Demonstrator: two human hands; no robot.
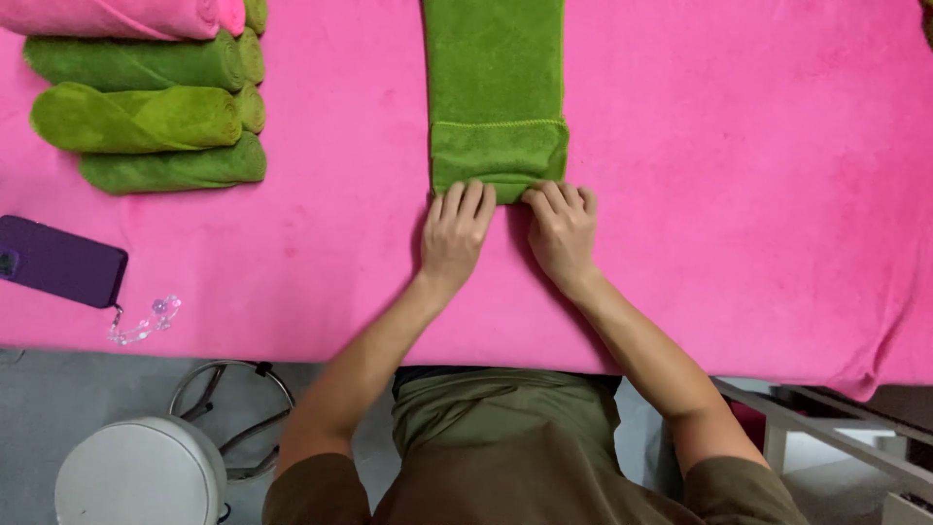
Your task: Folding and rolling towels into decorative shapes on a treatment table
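I am watching the head view. A long green towel [495, 87], folded into a narrow strip, is lying lengthwise on the pink table cover [739, 194], running away from me past the top edge. Its near end is turned over into a short roll. My left hand [455, 233] and right hand [562, 231] are sitting side by side at that near edge, fingers [466, 199] curled down onto the fold, pressing and pinching the towel rather than lying slack.

Step in hand, as I judge it: the start of a roll, only the first turn made.

The next move, I judge, calls for even pressure from both hands so the roll is staying tight and square to the strip's edges.

Far left: a stack of rolled green towels [146, 117] with a pink one [117, 15] on top. Nearer me, a purple phone [60, 261] with a clear bead charm [146, 321].
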